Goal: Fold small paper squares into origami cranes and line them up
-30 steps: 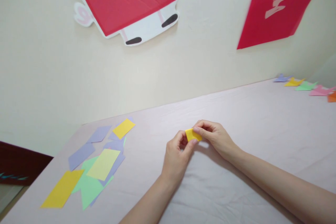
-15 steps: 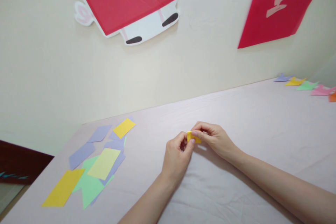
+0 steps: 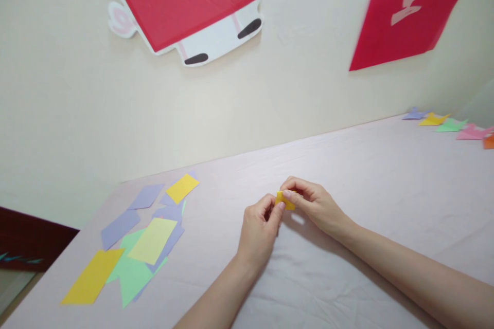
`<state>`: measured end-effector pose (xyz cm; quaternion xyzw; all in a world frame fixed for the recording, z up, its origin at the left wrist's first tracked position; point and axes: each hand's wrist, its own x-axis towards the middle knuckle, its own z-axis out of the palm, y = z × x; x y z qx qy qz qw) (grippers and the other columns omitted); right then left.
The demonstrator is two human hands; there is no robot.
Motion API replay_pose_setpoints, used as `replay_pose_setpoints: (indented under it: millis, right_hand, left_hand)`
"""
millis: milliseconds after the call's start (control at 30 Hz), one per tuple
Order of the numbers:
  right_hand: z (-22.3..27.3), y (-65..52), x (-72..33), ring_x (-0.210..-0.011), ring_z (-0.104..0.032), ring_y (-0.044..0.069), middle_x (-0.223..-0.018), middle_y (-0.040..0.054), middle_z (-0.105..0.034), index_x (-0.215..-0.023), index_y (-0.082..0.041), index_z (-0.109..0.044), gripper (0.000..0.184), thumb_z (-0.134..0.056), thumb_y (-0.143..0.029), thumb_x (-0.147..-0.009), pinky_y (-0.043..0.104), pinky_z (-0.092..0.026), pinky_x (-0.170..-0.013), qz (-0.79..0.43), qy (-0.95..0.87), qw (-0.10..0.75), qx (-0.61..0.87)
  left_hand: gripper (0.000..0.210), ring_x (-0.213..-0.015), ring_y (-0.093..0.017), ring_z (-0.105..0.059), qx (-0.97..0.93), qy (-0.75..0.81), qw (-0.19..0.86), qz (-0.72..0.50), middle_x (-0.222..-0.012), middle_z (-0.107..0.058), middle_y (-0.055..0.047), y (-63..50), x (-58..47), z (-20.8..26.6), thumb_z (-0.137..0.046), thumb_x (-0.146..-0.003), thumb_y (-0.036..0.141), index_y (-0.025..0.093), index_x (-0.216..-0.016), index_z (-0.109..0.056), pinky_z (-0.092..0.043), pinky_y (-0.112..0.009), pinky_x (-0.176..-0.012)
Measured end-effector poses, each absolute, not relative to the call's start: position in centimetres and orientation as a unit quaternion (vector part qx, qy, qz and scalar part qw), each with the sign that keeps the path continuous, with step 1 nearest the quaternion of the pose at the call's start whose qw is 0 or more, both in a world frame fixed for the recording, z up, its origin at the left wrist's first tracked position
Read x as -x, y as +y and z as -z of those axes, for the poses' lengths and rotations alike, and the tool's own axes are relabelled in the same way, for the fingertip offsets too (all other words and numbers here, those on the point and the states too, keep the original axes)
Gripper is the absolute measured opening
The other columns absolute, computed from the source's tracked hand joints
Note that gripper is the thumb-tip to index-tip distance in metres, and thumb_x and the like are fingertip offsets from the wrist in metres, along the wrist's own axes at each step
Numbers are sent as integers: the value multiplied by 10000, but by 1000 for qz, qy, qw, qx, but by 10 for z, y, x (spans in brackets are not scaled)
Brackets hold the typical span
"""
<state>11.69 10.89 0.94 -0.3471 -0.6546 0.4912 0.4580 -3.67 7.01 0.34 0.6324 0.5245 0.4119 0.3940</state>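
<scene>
A small folded piece of yellow paper is held between both hands, just above the pale cloth-covered table. My left hand pinches its left and lower edge, thumb on the near face. From the upper right, my right hand grips the top of the paper between thumb and fingers. Both hands are closed, and their fingers cover part of the folds.
To the left lie several loose paper sheets, among them a yellow sheet, a pale yellow one and a purple one. Folded paper shapes, one of them green, line the far right. A wall rises behind the table.
The fingertips have shifted slightly on the yellow paper, with the left thumb a little farther left and higher. Both hands still hold it in nearly the same place.
</scene>
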Motion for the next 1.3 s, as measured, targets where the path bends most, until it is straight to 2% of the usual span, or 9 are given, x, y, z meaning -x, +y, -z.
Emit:
replay_pose_setpoints:
  millis: [300,567,733,900,1000,1167,1300]
  right_hand:
    - [-6,109,-117,-673,-508,138,-715,-4,-546,-731,-186,-588,157,-595,-317,-818,252,-416,-626,-485,-647,470,355]
    - [-13,106,-116,-689,-539,147,-723,6,-580,-744,-190,-599,191,-582,-343,-856,258,-442,-655,-467,-676,451,349]
    - [-12,107,-115,-709,-548,151,-738,5,-572,-765,-192,-592,201,-567,-363,-867,263,-443,-671,-460,-669,462,356]
    - [-7,112,-117,-811,-593,175,-882,36,-638,-911,-189,-646,218,-585,-389,-850,279,-470,-723,-501,-635,460,365]
    - [-7,113,-118,-730,-575,162,-769,12,-625,-803,-186,-639,205,-604,-385,-841,271,-455,-681,-484,-632,468,383]
    - [-10,111,-119,-708,-568,159,-725,13,-626,-733,-184,-651,205,-598,-347,-845,269,-438,-675,-424,-671,466,391]
    - [-11,110,-117,-659,-543,145,-683,5,-607,-708,-179,-635,230,-582,-356,-846,253,-433,-638,-424,-681,444,399]
  left_hand:
    - [253,-580,-110,-405,-681,532,322,-388,-601,-449,52,69,32,-9,-508,-882,266,196,-642,-467,-292,-232,-568]
    - [250,-591,-126,-428,-696,536,300,-373,-612,-480,39,68,33,-7,-498,-893,276,202,-654,-494,-303,-243,-583]
    - [219,-694,-155,-472,-733,513,257,-366,-700,-538,12,68,33,-9,-537,-904,314,202,-717,-561,-337,-258,-640]
    - [292,-675,-138,-463,-688,520,285,-418,-685,-499,23,72,38,-6,-498,-936,301,194,-665,-521,-334,-246,-627]
    - [299,-671,-134,-460,-677,526,287,-427,-678,-487,28,72,39,-6,-520,-925,305,192,-649,-508,-336,-243,-625]
    - [132,-772,-148,-533,-632,528,314,-473,-831,-613,3,71,39,-9,-567,-902,316,201,-876,-625,-397,-246,-712]
    - [183,-762,-147,-534,-616,521,303,-507,-774,-599,6,72,41,-10,-559,-905,304,192,-773,-615,-404,-246,-729]
